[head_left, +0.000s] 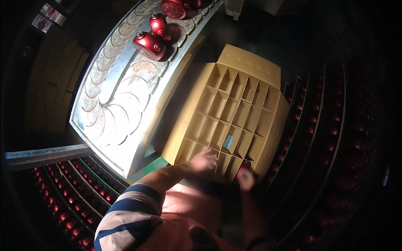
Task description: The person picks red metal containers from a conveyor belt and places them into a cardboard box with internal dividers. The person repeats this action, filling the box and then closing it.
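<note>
A cardboard box (178,140) with its flaps spread stands before me, split by card dividers into rows of narrow compartments. My left hand (204,160) reaches over the near left compartments, its fingers curled downward. A dark reddish patch shows beneath those fingers, but I cannot make out what they hold. At the near right corner of the box, my right hand (246,179) is closed round a dark red bottle (244,167), partly hidden by shade and fingers. A small light-blue piece (228,142) lies inside one middle compartment.
A metal conveyor with overlapping plates (134,90) curves along the left, brightly lit at its near end. Shiny red bottles (149,45) stand or lie on its far part. Dark racks with rows of red bottles (313,119) line the right and lower left. Stacked cartons (54,75) stand at far left.
</note>
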A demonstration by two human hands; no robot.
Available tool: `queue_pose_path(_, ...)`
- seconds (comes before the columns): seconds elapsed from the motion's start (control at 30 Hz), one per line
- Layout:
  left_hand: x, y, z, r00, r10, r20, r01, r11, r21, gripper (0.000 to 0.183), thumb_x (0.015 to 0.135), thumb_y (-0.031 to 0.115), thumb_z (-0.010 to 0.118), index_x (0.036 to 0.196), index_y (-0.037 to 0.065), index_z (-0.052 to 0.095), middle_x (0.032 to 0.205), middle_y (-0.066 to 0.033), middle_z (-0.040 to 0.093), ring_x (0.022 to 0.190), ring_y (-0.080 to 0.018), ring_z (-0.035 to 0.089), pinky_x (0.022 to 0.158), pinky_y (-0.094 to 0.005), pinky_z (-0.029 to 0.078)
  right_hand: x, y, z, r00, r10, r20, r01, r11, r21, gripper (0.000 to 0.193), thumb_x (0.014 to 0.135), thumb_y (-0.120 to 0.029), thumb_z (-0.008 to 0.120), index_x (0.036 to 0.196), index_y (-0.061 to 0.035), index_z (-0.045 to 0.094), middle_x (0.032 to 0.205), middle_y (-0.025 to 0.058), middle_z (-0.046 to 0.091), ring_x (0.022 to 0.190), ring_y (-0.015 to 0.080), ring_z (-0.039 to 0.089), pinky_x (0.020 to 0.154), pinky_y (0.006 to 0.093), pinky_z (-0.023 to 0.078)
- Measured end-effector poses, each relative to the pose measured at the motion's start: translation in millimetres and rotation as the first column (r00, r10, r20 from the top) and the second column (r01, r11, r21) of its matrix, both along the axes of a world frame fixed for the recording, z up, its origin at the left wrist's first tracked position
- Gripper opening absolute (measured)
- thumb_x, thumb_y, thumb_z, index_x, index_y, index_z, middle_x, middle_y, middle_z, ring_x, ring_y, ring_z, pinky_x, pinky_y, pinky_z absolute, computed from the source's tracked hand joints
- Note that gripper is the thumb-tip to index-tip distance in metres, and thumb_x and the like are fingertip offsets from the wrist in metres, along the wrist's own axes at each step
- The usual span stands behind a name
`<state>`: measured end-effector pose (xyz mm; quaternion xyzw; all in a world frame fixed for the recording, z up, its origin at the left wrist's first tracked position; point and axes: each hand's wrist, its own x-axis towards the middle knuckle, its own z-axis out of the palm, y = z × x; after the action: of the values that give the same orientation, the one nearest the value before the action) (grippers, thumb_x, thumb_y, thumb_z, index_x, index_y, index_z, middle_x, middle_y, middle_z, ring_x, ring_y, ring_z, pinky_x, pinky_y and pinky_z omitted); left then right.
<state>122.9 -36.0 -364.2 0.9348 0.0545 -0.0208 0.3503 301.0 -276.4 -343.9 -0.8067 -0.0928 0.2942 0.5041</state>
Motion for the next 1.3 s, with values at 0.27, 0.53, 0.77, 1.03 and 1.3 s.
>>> queue_pose_path(0.27,-71.4,49.0,223.6,0.721,0.681,0.126,-0.547,0.671,-0.501,0.022,0.078,0.008,0.074,0.099,0.006,0.068,0.125,-0.0134,0.062,0.129,-0.0263,0.049,0.109,-0.0426,0.036,48.7,108.9,202.3,0.938,0.275,0.209,-0.305,0.944,0.126,0.009,0.079,0.001,0.071,0.086,-0.0046,0.067,0.061,-0.0063,0.05,0.047,0.002,0.044,0.042,0.0186,0.033)
queue_pose_path(0.53,-114.4,165.9,321.4,0.314,0.907,0.279,-0.781,0.414,-0.468,0.025,0.077,0.003,0.074,0.101,0.002,0.067,0.12,-0.0152,0.065,0.127,-0.0257,0.051,0.104,-0.035,0.041,-5.5,373.6,283.0,0.722,0.593,0.357,-0.692,0.611,0.386,0.011,0.078,-0.008,0.073,0.089,-0.0067,0.071,0.056,-0.0083,0.046,0.047,0.0006,0.04,0.044,0.0191,0.032)
queue_pose_path(0.77,-81.1,269.0,264.4,0.28,0.95,0.137,-0.85,0.312,-0.425,0.024,0.081,0.007,0.073,0.103,0.0,0.068,0.114,-0.0111,0.069,0.103,-0.0156,0.065,0.088,-0.0271,0.05,-38.5,538.8,243.7,0.623,0.715,0.317,-0.775,0.617,0.133,0.019,0.074,-0.012,0.071,0.093,-0.0082,0.071,0.062,-0.0017,0.057,0.05,0.0042,0.05,0.045,0.0218,0.039)
queue_pose_path(1.03,-59.1,263.8,259.2,0.236,0.796,0.558,-0.888,0.409,-0.208,0.044,0.079,0.009,0.072,0.122,0.006,0.06,0.124,-0.0165,0.06,0.122,-0.0307,0.051,0.102,-0.0369,0.042,10.8,459.4,194.8,0.881,0.381,0.28,-0.472,0.743,0.475,0.052,0.081,-0.012,0.074,0.13,-0.0067,0.058,0.065,-0.004,0.051,0.052,0.0041,0.05,0.046,0.0204,0.041)
queue_pose_path(1.3,-96.7,79.5,118.4,0.551,0.745,-0.376,-0.834,0.505,-0.222,0.059,0.081,0.024,0.074,0.129,0.001,0.048,0.116,-0.0228,0.062,0.115,-0.0361,0.058,0.096,-0.0399,0.046,71.4,12.3,-58.7,0.995,0.103,-0.017,-0.097,0.847,-0.522,0.066,0.076,-0.024,0.079,0.132,-0.0011,0.051,0.124,0.0155,0.057,0.114,0.0283,0.054,0.094,0.0427,0.046)
